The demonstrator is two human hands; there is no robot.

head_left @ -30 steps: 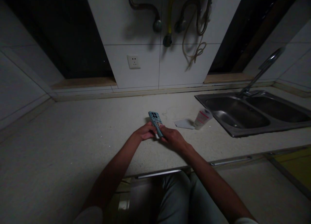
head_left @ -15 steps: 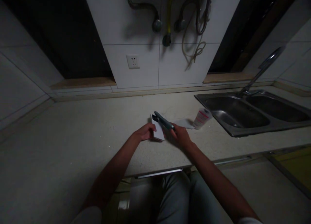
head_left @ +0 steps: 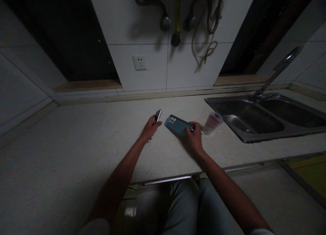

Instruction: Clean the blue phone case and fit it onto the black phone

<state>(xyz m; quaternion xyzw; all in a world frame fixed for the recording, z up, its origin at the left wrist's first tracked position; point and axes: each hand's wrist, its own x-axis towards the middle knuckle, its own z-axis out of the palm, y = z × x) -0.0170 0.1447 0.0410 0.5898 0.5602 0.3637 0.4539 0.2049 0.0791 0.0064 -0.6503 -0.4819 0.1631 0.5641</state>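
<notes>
My left hand [head_left: 149, 129] is closed around a smartphone [head_left: 158, 116], which is tipped on edge so that its dark face and light rim show. A teal phone case [head_left: 178, 124] with round camera cut-outs at its far end is gripped at its near right end by my right hand [head_left: 195, 135]. A narrow gap separates the phone from the case, and both are over the pale countertop [head_left: 102, 126]. Just right of my right hand stands a clear plastic cup [head_left: 213, 123] with pink print, leaning a little in view.
A double steel sink [head_left: 244, 139] with a tall faucet [head_left: 282, 66] is set into the counter on the right. On the tiled wall ahead are a power socket [head_left: 140, 63], hanging hoses [head_left: 211, 27] and valves. The counter's front edge runs close to my legs.
The phone and the case, touching before, are now apart. My left hand has turned the phone on edge and moved it left; my right hand has swung the case flatter and to the right.
</notes>
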